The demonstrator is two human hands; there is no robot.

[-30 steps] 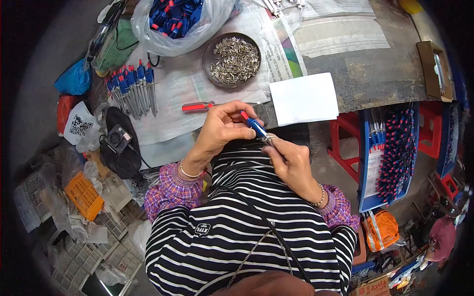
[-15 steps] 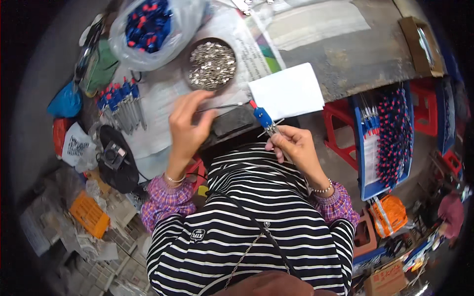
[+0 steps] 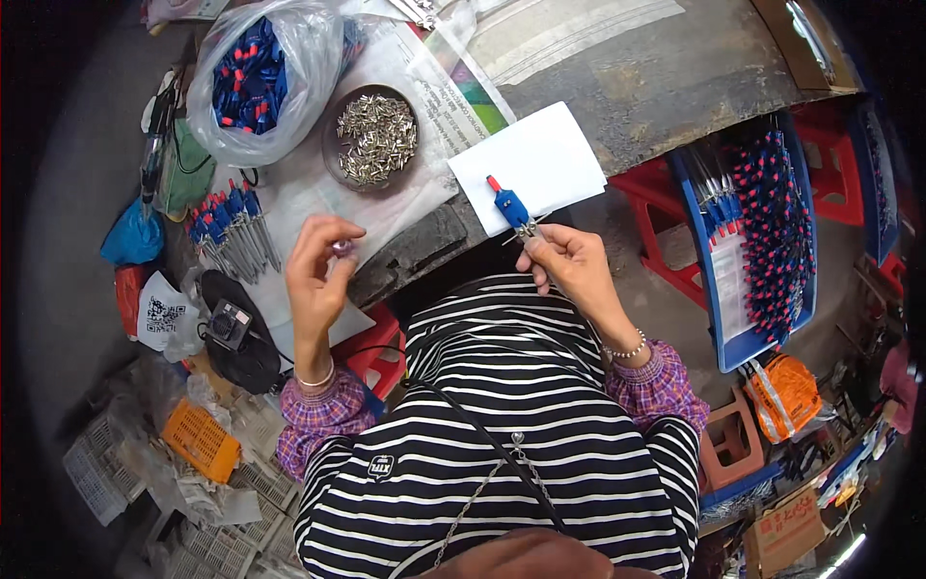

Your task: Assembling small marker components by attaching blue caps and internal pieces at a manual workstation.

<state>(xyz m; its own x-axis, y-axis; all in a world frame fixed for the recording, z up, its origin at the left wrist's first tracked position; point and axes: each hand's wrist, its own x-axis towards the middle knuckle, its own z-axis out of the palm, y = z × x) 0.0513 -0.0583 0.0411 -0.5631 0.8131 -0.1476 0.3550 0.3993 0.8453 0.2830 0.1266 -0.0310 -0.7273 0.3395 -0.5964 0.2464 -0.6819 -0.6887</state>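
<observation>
Right hand (image 3: 569,265) fingers pinch blue compass (image 3: 509,206); left hand (image 3: 318,261) seemingly pinches something tiny.

Worn dark table (image 3: 666,87), red stools (image 3: 666,207) — grey floor (image 3: 77,318)

left hand (image 3: 323,265) grip contents too small, plastic bag (image 3: 260,82) top cut off

Bowl (image 3: 378,137) left of paper sheet (image 3: 529,164), on table (image 3: 656,87)
</observation>
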